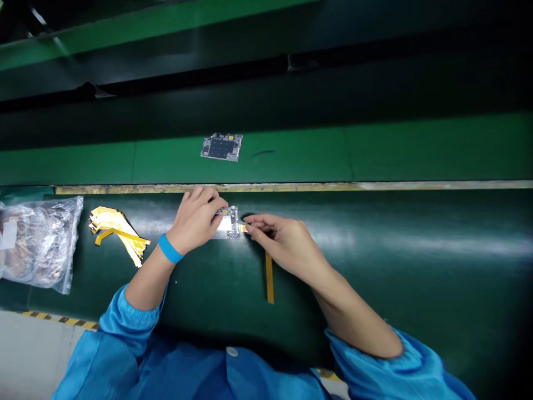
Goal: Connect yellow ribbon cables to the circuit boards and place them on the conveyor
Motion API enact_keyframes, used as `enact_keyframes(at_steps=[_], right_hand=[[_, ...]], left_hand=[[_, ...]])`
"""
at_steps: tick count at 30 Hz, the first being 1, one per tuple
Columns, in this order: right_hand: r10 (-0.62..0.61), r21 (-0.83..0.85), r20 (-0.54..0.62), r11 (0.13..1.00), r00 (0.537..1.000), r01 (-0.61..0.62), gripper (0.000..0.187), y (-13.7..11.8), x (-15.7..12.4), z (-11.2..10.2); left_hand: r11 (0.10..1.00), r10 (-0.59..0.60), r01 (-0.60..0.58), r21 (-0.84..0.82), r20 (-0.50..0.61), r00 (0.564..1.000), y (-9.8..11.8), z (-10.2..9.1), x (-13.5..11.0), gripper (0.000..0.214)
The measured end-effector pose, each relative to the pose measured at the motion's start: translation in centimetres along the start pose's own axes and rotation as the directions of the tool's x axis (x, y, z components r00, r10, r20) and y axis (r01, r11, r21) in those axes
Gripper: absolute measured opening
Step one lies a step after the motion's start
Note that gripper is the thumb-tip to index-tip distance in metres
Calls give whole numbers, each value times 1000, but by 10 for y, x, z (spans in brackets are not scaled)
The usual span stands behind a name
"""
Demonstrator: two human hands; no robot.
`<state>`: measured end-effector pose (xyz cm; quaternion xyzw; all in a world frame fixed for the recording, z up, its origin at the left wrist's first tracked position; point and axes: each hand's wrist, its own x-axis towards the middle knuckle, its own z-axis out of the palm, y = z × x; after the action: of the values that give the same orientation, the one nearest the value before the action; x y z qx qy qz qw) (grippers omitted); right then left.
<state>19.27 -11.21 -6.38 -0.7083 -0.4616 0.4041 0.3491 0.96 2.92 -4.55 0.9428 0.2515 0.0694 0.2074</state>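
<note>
A circuit board lies on the dark green mat, partly covered by my left hand. That hand is closed on the board's left side, fingers bent along its top edge and thumb at its face. At the board's right edge, my right hand pinches an orange flat flex cable between thumb and fingertips. One short end of the cable reaches the board's edge; whether it sits in a connector I cannot tell. The cable's long tail hangs out below my right hand, toward me.
A pile of orange flex cables lies left of my left hand. Farther left is a clear plastic bag with contents hard to make out. Another circuit board rests on the green ledge beyond a raised strip.
</note>
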Motion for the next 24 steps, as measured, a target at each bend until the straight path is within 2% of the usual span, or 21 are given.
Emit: enact_keyframes(at_steps=[3, 6, 10, 12, 17, 24], right_hand=[[-32, -47, 5, 998, 999, 32, 33, -2, -2, -5], [-65, -60, 0, 996, 998, 65, 28, -1, -1, -8], [-73, -47, -12, 996, 997, 72, 26, 2, -1, -9], [-65, -49, -22, 997, 998, 64, 25, 2, -1, -10], [-63, -78, -52, 995, 997, 59, 19, 4, 1, -13], [-105, -111, -34, 989, 994, 101, 10, 1, 2, -14]], left_hand=[[988, 155, -155, -3, -2, 988, -2, 2, -8, 18], [950, 313, -312, -25, 36, 949, -6, 5, -12, 22], [907, 420, -418, -42, 117, 900, -7, 7, -3, 32], [887, 461, -459, -46, 149, 875, -8, 9, 6, 30], [851, 524, -507, -135, 161, 836, -13, 16, 23, 22], [865, 498, -474, -161, 178, 848, -11, 22, 25, 21]])
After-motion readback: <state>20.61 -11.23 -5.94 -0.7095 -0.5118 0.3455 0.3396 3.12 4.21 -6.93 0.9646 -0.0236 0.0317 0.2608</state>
